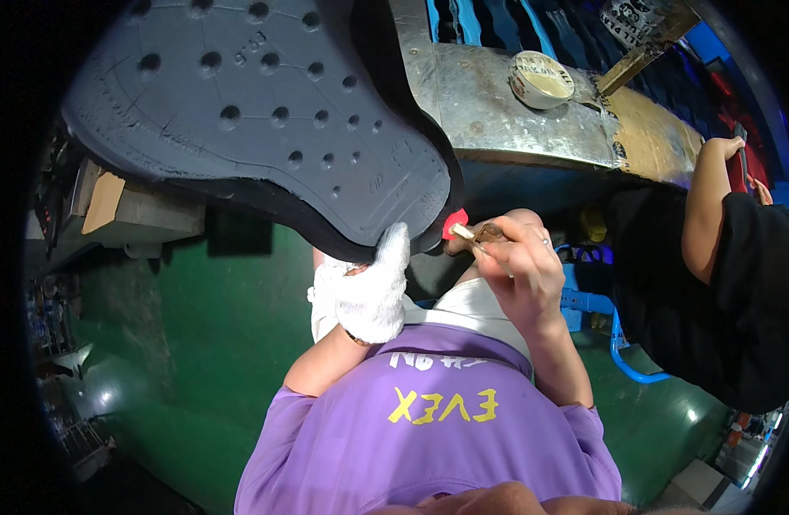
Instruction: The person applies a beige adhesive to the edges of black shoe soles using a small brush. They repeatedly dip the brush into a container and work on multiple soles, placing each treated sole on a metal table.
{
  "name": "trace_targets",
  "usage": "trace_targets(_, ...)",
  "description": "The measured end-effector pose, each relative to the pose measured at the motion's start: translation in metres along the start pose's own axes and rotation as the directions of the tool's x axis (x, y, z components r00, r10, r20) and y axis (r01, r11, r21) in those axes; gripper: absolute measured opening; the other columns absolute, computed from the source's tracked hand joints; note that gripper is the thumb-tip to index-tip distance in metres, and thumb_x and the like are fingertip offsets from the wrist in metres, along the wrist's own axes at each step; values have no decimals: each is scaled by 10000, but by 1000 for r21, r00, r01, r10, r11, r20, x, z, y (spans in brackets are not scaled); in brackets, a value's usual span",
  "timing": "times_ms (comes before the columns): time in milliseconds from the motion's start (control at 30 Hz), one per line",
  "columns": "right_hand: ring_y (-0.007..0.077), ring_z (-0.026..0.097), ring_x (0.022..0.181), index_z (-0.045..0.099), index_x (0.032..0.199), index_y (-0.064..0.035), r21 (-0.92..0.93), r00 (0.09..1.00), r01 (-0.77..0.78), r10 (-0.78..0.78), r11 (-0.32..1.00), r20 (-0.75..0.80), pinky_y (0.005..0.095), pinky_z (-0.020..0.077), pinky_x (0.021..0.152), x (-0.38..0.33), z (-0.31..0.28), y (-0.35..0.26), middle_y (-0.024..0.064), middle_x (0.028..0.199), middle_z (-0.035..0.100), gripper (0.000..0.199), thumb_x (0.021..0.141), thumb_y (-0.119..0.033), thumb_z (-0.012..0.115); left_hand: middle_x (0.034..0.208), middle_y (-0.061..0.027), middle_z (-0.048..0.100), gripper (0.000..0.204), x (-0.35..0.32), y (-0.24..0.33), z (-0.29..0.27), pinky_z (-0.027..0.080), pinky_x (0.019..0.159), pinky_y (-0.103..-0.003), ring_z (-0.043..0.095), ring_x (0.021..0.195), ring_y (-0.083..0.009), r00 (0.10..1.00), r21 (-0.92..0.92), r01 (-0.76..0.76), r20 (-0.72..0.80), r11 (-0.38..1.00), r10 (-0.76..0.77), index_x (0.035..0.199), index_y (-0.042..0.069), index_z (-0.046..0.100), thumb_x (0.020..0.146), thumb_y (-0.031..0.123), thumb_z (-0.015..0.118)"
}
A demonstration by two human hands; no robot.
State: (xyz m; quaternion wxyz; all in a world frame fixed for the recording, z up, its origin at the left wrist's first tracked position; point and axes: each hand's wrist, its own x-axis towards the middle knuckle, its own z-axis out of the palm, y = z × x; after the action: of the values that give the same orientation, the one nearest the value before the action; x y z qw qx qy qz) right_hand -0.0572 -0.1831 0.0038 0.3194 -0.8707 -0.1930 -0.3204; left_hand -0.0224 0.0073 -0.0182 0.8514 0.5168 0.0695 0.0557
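A large dark grey moulded piece (266, 129) with rows of round dimples and a black rim fills the upper left. Its narrow end points toward me. My left hand (366, 290), in a white knitted glove, grips that end with the thumb laid on the grey face. My bare right hand (523, 262) pinches a small slim tool (476, 235) with a pale tip; its exact kind is unclear. The tip meets a red patch (454, 224) at the black rim, right of my left hand. What lies beneath the piece is hidden.
A metal-topped bench (514, 129) runs along the far side, holding a tub (542, 80) of cream-coloured stuff. At the right stands a person in black (720, 292), near a blue tubular frame (622, 343). A cardboard box (137, 206) is at the left, above the green floor (197, 360).
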Motion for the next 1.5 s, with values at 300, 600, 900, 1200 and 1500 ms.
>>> trace_targets(300,259,645,782,667,822,-34,-146,990,-67,47,987,-135,395,520,757,4,-8,3,124,978,691,182,699,-37,802,1057,-101,721,281,-4,8,4,564,794,-290,694,894,-170,998,52,-55,44,997,53,1157,-28,650,885,-33,720)
trace_targets(600,261,639,808,656,810,-35,-65,995,81,-77,995,65,378,490,743,15,-12,1,119,1024,682,168,711,-54,790,1077,-78,711,257,-6,5,-4,545,814,-307,658,895,-155,970,369,-244,106,897,220,1120,0,671,874,-48,729)
trace_targets(900,301,641,846,611,948,-46,57,981,138,-144,989,130,407,497,755,-6,-14,8,135,1099,652,297,721,-40,803,1037,-91,740,191,-6,16,10,562,765,-280,697,858,-156,994,181,-73,89,981,58,1108,-37,697,918,-16,702)
trace_targets(1200,301,647,857,619,954,-47,121,983,78,-97,989,157,402,497,758,-13,-15,8,138,1096,656,292,736,-19,812,1035,-96,727,299,-3,-2,8,560,764,-288,692,854,-167,991,136,-106,-68,985,116,1162,-30,659,874,-33,738)
trace_targets(1500,300,654,813,618,951,-60,57,1000,21,-21,998,6,395,498,748,-13,-6,8,150,1076,675,277,757,-38,815,1008,-110,713,351,-1,-9,-4,565,744,-290,686,834,-175,988,205,-141,-27,968,150,1126,-38,649,803,-128,751)
